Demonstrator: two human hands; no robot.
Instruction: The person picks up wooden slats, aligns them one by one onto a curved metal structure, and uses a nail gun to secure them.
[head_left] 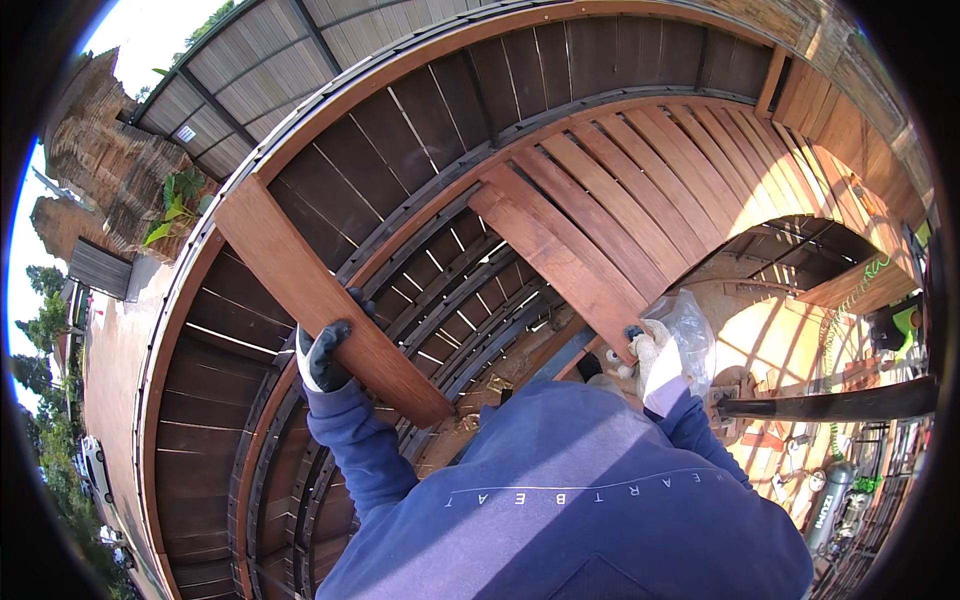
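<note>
Two hands [328, 362] [656, 352], plank [300, 265] — fingers [361, 299] (partly) hidden

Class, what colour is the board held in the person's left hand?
The board is reddish brown; it shows best in the head view.

Grey fence [262, 75], trees [42, 322], white car [96, 468], pale floor [760, 348] (shadow-striped)

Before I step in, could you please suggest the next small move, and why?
Perhaps bring the plank in the left hand toward the end slat: dark rails lie uncovered between them, and the right hand is at that slat's near end.
</note>
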